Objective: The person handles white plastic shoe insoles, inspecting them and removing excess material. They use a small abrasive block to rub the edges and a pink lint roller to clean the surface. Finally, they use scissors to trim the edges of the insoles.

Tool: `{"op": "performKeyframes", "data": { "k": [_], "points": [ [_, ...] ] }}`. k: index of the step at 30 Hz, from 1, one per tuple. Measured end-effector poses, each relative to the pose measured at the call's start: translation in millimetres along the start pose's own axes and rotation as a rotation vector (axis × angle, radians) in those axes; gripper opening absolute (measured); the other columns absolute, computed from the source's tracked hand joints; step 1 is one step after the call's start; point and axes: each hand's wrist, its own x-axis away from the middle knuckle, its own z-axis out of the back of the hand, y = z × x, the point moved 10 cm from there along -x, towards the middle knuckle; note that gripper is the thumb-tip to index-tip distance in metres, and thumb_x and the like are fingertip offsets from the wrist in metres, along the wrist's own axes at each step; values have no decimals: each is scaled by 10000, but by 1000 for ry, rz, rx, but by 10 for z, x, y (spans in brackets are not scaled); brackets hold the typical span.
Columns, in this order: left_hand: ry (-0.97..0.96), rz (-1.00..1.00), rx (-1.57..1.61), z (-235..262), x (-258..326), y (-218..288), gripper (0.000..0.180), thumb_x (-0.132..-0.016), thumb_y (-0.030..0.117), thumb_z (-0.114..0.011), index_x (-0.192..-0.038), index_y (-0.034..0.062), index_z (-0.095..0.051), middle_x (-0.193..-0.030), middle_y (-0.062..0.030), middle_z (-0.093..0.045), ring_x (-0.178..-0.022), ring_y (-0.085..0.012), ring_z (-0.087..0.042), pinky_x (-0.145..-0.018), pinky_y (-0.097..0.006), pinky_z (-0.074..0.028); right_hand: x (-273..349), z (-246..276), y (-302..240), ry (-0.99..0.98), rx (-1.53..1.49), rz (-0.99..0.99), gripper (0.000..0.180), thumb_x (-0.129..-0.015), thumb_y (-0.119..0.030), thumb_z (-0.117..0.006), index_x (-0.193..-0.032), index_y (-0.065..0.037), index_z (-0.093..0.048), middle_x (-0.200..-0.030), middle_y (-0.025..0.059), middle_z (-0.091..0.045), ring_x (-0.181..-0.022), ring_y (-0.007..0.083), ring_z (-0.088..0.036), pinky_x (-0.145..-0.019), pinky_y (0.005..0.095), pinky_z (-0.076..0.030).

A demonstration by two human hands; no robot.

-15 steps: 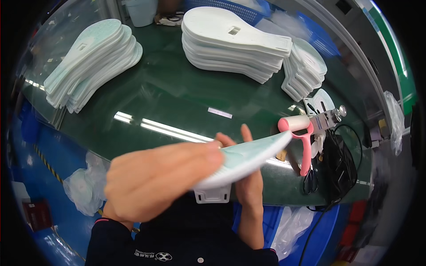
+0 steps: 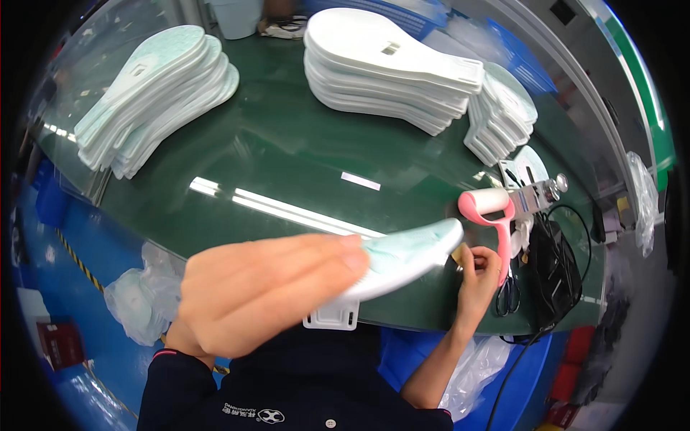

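A white plastic panel with a pale green face [image 2: 413,251] is held up tilted over the near table edge, my left hand [image 2: 269,291] closed on it. Its slotted white end [image 2: 332,314] shows below that hand. Farther right, my right hand [image 2: 480,276] has its thumb and fingers drawn together beside a small yellowish piece [image 2: 458,254]; whether they grip it is unclear. Just beyond those fingers lies a lint roller with a pink handle [image 2: 504,241] and a white roll. Dark-handled scissors [image 2: 508,296] rest near the right wrist.
Similar panels are stacked at the far left [image 2: 162,93], far middle [image 2: 381,79] and far right [image 2: 503,111] of the green table [image 2: 287,158]. A clear bottle with a metal top [image 2: 533,197] and a black bag [image 2: 550,266] stand at the right. Blue baskets [image 2: 517,57] line the back.
My right hand has left the panel's far side and moved right to the small yellowish piece by the lint roller. My left hand still holds the panel, shifted slightly.
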Motion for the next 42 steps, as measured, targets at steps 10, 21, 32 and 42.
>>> {"op": "performKeyframes", "data": {
  "k": [10,21,32,42],
  "points": [
    [-16,-281,82,-17,75,242,148,-723,34,-601,-845,-48,-610,-765,-172,-639,-657,-243,-649,-548,-274,-549,702,439,-1845,65,-871,576,175,-785,5,-564,-899,-9,-432,-596,114,-540,-452,154,-481,-472,243,-414],
    [-25,-122,84,-15,75,221,140,-759,89,-597,-864,3,-629,-805,-151,-656,-674,-207,-653,-574,-271,-541,810,-2,-2232,-473,-1224,778,253,-719,67,-600,-883,12,-416,-622,105,-525,-535,159,-515,-586,253,-454],
    [-208,-109,145,-147,45,201,171,-772,104,-594,-903,-3,-626,-857,-159,-652,-735,-224,-657,-625,-290,-545,847,-16,-2224,-422,-1063,569,273,-663,87,-622,-828,-13,-429,-578,69,-482,-492,139,-454,-524,262,-385],
    [-218,-15,185,-157,37,171,183,-786,73,-560,-937,-13,-617,-908,-167,-643,-775,-231,-653,-653,-309,-549,808,-47,-2096,-424,-1189,418,330,-532,181,-694,-799,35,-566,-686,124,-563,-555,186,-539,-564,294,-437]
  ]
}}
